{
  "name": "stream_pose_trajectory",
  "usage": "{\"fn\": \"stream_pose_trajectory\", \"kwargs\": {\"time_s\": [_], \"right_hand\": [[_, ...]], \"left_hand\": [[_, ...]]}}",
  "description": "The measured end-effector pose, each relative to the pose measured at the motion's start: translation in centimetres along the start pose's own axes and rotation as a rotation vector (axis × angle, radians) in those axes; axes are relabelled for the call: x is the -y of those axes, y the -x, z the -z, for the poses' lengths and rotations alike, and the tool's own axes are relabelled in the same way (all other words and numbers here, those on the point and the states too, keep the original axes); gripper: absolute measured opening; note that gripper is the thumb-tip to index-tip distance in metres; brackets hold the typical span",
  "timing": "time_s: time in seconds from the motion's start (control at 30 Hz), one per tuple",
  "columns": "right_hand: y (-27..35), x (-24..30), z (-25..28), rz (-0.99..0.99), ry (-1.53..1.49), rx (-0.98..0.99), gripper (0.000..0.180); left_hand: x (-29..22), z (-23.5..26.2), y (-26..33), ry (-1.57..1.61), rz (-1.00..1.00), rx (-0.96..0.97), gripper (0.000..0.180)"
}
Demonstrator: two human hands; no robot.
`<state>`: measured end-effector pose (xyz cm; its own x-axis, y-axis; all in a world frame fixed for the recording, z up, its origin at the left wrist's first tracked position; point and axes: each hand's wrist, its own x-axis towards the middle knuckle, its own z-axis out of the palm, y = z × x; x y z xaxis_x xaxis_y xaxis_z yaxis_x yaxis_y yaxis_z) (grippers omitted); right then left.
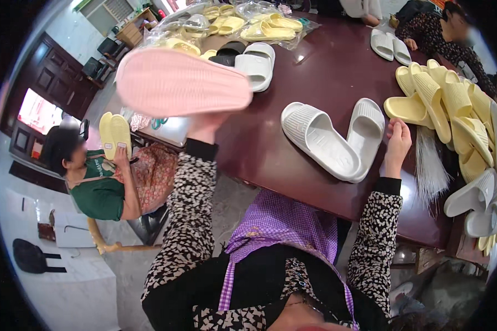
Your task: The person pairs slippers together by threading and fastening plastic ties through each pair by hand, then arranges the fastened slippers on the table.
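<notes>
A pink slipper [182, 83] is held up over the table's left side, its ribbed sole facing me and slightly blurred. Under it my left hand [204, 128] is closed on it, most of the fingers hidden behind. My right hand [397, 142] hovers at the table's right, fingers curled together; anything in them is too small to make out. Just left of that hand lie two white slippers, one [317, 138] angled against the other [364, 138], heels touching. A bundle of thin clear strands [432, 165] lies right of my right hand, below the pile of yellow slippers [444, 99].
White slippers [472, 193] lie at the right edge; another pair [389, 45] stands at the far right. Black [227, 53] and white slippers [255, 66] sit at the back, beside bagged yellow ones [268, 28]. A co-worker [102, 182] holds yellow slippers [115, 135] at left; another person [447, 38] is far right.
</notes>
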<state>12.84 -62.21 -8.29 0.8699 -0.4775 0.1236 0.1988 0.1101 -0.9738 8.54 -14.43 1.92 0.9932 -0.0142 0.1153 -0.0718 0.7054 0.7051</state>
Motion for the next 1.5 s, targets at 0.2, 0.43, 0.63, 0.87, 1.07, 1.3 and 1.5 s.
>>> {"fn": "stream_pose_trajectory", "kwargs": {"time_s": [0.2, 0.43, 0.63, 0.87, 1.07, 1.3, 1.5], "right_hand": [[0.1, 0.8, -0.9, 0.018, 0.047, 0.017, 0.021], [0.3, 1.0, -0.7, 0.035, 0.012, 0.018, 0.021], [1.5, 2.5, -2.1, -0.009, 0.035, 0.037, 0.021], [2.4, 1.8, -2.8, -0.055, 0.051, 0.072, 0.022], [2.7, 1.1, -2.9, -0.051, 0.085, 0.082, 0.022], [2.8, 0.8, -2.9, -0.011, 0.091, 0.078, 0.021], [3.0, 1.4, -2.6, 0.0, 0.118, 0.074, 0.021]], "left_hand": [[8.1, 3.3, -2.5, 0.618, 0.352, 0.143, 0.062], [10.7, -2.8, -5.4, 0.245, 0.323, 0.231, 0.061], [11.0, -1.0, -5.5, 0.322, 0.34, 0.06, 0.068], [10.1, -0.1, -4.9, 0.345, 0.285, 0.056, 0.067], [9.7, 0.8, -4.5, 0.34, 0.236, 0.08, 0.066], [9.8, 1.5, -5.0, 0.292, 0.23, 0.051, 0.062], [9.7, 1.1, -4.5, 0.036, -0.109, 0.013, 0.052]]}}
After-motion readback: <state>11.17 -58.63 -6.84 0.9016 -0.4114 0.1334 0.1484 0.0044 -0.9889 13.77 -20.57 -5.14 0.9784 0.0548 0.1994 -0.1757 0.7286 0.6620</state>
